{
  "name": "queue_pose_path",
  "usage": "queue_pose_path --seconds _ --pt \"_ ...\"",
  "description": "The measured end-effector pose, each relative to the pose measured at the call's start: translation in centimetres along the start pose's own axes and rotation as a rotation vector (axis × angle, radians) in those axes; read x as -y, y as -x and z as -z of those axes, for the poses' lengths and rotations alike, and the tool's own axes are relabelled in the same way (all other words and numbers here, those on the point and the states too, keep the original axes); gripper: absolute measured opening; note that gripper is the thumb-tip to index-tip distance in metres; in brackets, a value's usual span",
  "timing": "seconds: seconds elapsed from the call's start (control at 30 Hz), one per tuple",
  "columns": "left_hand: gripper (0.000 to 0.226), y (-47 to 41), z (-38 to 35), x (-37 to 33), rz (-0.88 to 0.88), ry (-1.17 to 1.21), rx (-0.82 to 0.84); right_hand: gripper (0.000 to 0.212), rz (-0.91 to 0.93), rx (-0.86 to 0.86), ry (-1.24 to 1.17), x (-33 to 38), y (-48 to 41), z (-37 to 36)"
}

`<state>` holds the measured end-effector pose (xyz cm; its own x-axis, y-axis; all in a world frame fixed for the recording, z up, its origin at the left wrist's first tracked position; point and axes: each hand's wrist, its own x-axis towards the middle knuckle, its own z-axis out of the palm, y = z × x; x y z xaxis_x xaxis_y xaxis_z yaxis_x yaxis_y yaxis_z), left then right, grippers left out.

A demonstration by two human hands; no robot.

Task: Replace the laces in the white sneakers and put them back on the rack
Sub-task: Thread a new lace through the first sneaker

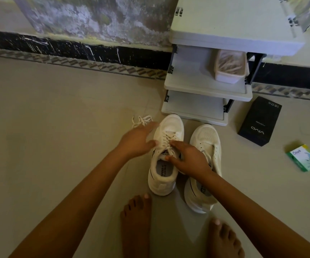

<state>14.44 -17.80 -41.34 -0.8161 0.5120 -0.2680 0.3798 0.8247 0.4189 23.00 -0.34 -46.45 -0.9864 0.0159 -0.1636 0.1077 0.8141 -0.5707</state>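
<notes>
Two white sneakers stand side by side on the floor in front of the rack. The left sneaker (171,125) is laced; the right sneaker (206,136) shows bare eyelets and only a bit of lace beside my wrist. My right hand (189,161) lies over the left sneaker's tongue, forefinger on the laces and thumb at the tongue's edge, pinching it. Against that shoe's left side is my left hand (137,141), fingers spread straight and thumb touching the laces. A loose white lace (141,121) lies on the floor just beyond its fingertips.
The white shoe rack (204,88) stands right behind the sneakers against the wall, with a plastic tub (230,68) on its middle shelf. A black phone box (260,121) and a small green box (304,158) lie to the right. My bare feet (135,220) are below.
</notes>
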Motion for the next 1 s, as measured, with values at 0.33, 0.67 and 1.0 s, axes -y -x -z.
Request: queue_pose_path --seconds 0.33,0.67,1.0 --pt "0.023 0.1 -0.7 0.0 0.107 0.74 0.105 0.062 -0.015 -0.028 0.043 0.2 0.1 -0.1" --pt "0.033 -0.1 -2.7 0.1 -0.027 0.159 0.049 0.027 -0.098 0.035 -0.21 0.6 0.0 1.0" --pt "0.031 0.1 -2.6 -0.1 0.024 0.082 0.039 0.027 -0.556 0.206 -0.992 0.8 -0.3 3.3"
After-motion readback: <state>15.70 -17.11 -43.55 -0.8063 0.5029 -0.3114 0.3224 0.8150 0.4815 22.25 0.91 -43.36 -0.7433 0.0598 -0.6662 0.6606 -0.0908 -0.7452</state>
